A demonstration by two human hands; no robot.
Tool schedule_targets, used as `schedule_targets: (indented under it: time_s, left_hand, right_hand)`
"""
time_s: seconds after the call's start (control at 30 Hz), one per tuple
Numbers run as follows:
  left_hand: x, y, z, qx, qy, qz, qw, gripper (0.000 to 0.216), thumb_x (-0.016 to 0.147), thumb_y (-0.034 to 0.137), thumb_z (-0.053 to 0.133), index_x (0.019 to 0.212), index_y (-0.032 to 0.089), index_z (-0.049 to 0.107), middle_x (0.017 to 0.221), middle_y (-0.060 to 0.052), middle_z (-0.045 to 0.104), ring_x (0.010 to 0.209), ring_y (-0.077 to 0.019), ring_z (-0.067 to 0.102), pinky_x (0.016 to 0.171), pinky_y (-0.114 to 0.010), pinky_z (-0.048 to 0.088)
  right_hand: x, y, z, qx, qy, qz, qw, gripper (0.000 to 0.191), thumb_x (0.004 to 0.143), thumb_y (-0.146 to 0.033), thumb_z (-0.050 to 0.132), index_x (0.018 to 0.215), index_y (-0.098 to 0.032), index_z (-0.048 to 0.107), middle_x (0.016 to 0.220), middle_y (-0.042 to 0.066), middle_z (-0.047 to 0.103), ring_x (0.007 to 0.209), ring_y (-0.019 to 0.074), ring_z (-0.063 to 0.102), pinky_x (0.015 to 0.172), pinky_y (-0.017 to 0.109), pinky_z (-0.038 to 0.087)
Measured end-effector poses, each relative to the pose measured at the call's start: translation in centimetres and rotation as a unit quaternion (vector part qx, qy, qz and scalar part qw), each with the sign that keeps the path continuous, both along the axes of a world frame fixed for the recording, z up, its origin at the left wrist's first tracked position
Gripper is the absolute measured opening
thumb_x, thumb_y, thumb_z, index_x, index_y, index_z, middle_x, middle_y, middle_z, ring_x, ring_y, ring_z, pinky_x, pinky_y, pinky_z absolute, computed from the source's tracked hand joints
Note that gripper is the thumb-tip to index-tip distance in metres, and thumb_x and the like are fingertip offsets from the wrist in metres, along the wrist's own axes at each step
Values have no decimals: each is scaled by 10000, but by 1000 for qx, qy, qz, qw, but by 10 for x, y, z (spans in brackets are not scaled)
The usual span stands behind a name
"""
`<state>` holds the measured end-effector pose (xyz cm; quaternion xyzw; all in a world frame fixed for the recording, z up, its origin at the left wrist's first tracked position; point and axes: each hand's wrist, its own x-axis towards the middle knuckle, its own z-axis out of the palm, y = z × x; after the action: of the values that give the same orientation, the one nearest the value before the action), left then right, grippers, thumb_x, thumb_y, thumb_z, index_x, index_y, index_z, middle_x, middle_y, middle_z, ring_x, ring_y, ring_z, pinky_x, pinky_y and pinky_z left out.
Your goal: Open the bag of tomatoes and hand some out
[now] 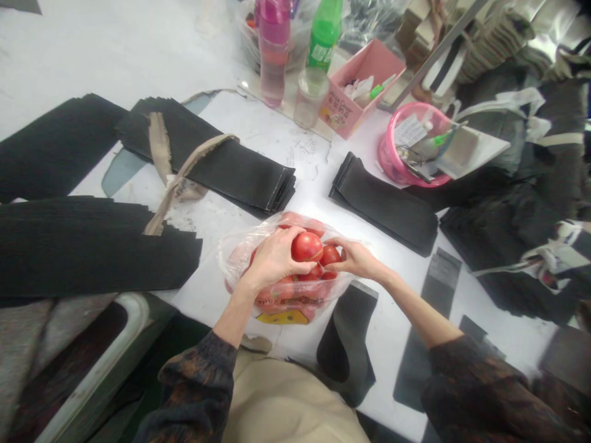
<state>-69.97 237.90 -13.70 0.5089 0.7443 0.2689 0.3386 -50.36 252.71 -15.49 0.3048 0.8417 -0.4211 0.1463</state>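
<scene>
A clear plastic bag (pixel 233 258) holding several red tomatoes lies on the white table (pixel 277 141) right in front of me. My left hand (pixel 272 255) is curled round the topmost tomato (pixel 306 245), lifting it at the bag's mouth. My right hand (pixel 356 258) pinches the bag's right edge beside another tomato (pixel 329 255), fingers pressed together.
Stacks of black flat pieces lie at the left (pixel 83 246), the centre back (pixel 221 160) and the right (pixel 383 206). A pink bottle (pixel 273 49), a green bottle (pixel 324 34), a glass jar (pixel 308 97), a pink box (pixel 357 86) and a pink basket (pixel 406 154) stand behind.
</scene>
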Motion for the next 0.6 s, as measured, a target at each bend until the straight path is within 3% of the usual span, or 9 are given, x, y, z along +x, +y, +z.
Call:
schedule_targets:
  time_s: [0.2,0.37,0.47,0.53,0.6]
  left_hand:
    - [-2,0,6,0,-31,4,1000,605,658,407,809,1182,266,541,1118,-23,633,1014,-245,593,890,-380,480]
    - [0,0,3,-1,5,3,1000,599,650,454,810,1158,267,554,1115,-32,638,1013,-258,590,912,-398,470]
    - [2,1,1,-2,25,-2,1000,572,670,474,796,1146,265,556,1111,-34,647,1010,-260,591,892,-401,467]
    - [5,3,2,-5,42,-16,999,567,676,474,795,1140,250,559,1100,-46,651,1008,-269,590,876,-407,466]
    - [10,5,4,-8,70,-35,997,555,664,489,807,1092,222,577,1047,-62,656,980,-284,590,869,-422,462]
  right_hand:
    - [-2,-3,-4,44,-13,45,998,490,771,-359,737,1237,-283,604,789,-28,660,672,163,593,644,270,403]
    - [1,-13,-3,87,-26,63,994,247,850,-218,628,1092,-257,654,984,33,691,814,194,650,717,290,463]
    - [-1,-22,11,93,9,0,996,503,854,-225,633,1335,-281,497,1074,49,670,820,199,651,751,323,500]
    - [-5,-32,20,53,82,-46,994,707,814,-227,693,1435,-309,365,1244,60,606,971,216,639,866,353,512]
    - [-9,-44,22,4,150,-63,987,774,789,-193,710,1453,-319,333,1378,64,507,1160,229,564,998,370,469]
